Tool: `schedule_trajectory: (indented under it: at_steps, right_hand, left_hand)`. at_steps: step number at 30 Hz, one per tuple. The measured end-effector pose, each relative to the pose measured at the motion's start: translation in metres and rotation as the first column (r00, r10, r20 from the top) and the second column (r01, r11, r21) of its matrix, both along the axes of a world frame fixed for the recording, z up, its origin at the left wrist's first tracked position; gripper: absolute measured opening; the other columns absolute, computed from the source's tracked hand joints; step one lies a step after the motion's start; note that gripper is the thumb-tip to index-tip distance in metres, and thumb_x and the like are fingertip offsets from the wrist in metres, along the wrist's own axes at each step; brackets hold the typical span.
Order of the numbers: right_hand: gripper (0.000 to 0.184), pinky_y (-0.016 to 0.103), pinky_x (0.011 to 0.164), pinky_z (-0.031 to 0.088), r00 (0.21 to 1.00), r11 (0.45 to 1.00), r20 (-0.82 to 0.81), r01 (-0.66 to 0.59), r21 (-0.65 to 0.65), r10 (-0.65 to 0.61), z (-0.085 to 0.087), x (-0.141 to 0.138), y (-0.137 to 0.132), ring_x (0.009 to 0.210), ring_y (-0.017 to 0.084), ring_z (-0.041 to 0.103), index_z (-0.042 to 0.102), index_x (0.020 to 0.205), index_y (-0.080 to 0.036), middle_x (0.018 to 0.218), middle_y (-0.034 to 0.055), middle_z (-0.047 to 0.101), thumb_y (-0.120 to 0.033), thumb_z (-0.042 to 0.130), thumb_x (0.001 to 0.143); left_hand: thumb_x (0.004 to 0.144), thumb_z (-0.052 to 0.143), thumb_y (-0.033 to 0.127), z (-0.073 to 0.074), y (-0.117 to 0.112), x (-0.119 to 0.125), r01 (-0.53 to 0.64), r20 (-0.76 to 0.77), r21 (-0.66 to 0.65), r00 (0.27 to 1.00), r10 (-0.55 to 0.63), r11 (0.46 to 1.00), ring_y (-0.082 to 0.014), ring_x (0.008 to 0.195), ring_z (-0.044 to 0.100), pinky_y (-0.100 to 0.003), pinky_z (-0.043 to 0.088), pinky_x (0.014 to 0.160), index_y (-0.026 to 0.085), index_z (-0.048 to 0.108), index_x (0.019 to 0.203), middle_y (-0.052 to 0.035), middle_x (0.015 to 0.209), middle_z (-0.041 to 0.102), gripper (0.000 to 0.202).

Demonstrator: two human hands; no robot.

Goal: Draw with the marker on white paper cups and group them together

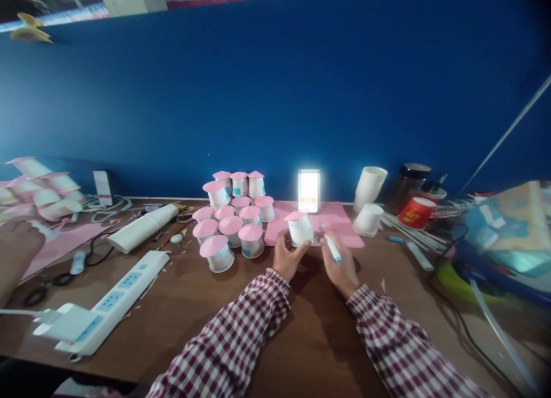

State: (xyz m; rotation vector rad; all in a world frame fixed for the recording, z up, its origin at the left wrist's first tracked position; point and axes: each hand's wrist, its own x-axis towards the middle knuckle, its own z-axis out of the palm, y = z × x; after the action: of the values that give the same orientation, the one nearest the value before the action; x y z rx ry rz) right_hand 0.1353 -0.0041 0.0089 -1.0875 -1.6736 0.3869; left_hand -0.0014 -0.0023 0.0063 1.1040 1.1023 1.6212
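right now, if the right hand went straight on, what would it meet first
Probably the pink-topped cup in the left hand; depth is unclear, so the right hand might pass it toward the glowing rectangle.

Screen (309, 191): on the sheet (340, 216), behind one cup (300, 232)
Cup bunch (231, 227): left of the sheet
Power strip (123, 292): on the table (181, 312), further left
Cup stack (370, 184): right of the sheet

pink-topped white cup (301, 231), blue partition (275, 99), checked sleeves (236, 329)
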Motion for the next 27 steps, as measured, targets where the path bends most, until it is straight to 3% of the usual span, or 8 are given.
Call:
schedule_trajectory:
  at_steps: [8,11,15,20,24,27]
  right_hand:
    - [0.032,0.041,0.093,0.047,1.0,1.0,-0.011,-0.002,-0.003,0.002,0.005,-0.002,-0.002,0.107,0.022,0.058,0.054,0.117,-0.017,0.114,0.0119,0.062,-0.033,0.04,0.093]
    - [0.03,0.04,0.092,0.047,0.998,0.997,-0.059,0.033,0.069,-0.029,0.007,-0.001,-0.005,0.101,0.021,0.06,0.055,0.115,-0.017,0.108,0.0113,0.063,-0.032,0.041,0.093]
    - [0.021,0.035,0.084,0.05,0.997,0.98,-0.064,0.053,0.191,-0.042,0.009,0.0,-0.012,0.087,0.019,0.063,0.061,0.098,-0.018,0.089,0.0074,0.066,-0.027,0.044,0.091]
    - [0.014,0.028,0.069,0.051,0.999,0.987,-0.04,0.016,0.159,-0.009,0.013,-0.005,-0.019,0.073,0.016,0.063,0.055,0.097,-0.018,0.081,0.0043,0.065,-0.026,0.046,0.089]
    - [0.011,0.027,0.067,0.05,0.998,0.989,-0.053,0.032,0.142,-0.025,0.012,-0.007,-0.02,0.072,0.016,0.063,0.053,0.093,-0.018,0.08,0.0037,0.065,-0.026,0.047,0.088]
    - [0.012,0.027,0.067,0.05,0.998,0.991,-0.056,0.039,0.128,-0.032,0.01,-0.006,-0.019,0.072,0.016,0.063,0.053,0.095,-0.018,0.08,0.0041,0.065,-0.026,0.047,0.088]
  left_hand:
    - [0.067,0.072,0.039,-0.003,0.001,-0.003,-0.026,-0.159,-0.001,0.987,0.026,1.0,-0.0206,0.085,0.063,-0.033,0.048,0.079,0.012,0.058,0.101,-0.0114,0.097,0.067,0.046]
    - [0.068,0.071,0.04,-0.006,0.003,-0.003,-0.072,-0.201,-0.017,0.977,0.067,0.997,-0.021,0.087,0.063,-0.034,0.048,0.08,0.011,0.057,0.103,-0.0126,0.099,0.067,0.048]
    - [0.066,0.073,0.039,-0.007,0.004,-0.004,-0.047,-0.187,-0.04,0.982,0.038,0.998,-0.0212,0.09,0.063,-0.033,0.049,0.08,0.011,0.054,0.109,-0.0136,0.103,0.066,0.054]
    - [0.065,0.073,0.043,-0.008,0.004,-0.006,0.018,-0.223,-0.08,0.974,-0.036,0.997,-0.0217,0.082,0.063,-0.032,0.05,0.071,0.011,0.057,0.103,-0.0122,0.095,0.067,0.052]
    - [0.068,0.071,0.043,-0.011,0.004,-0.006,-0.03,-0.227,-0.104,0.974,0.006,0.994,-0.0209,0.086,0.062,-0.032,0.049,0.076,0.011,0.05,0.109,-0.0129,0.099,0.064,0.055]
    - [0.077,0.062,0.043,-0.012,0.005,-0.006,0.023,-0.193,-0.072,0.98,-0.036,0.997,-0.0193,0.087,0.061,-0.032,0.048,0.078,0.012,0.047,0.111,-0.0113,0.1,0.063,0.049]
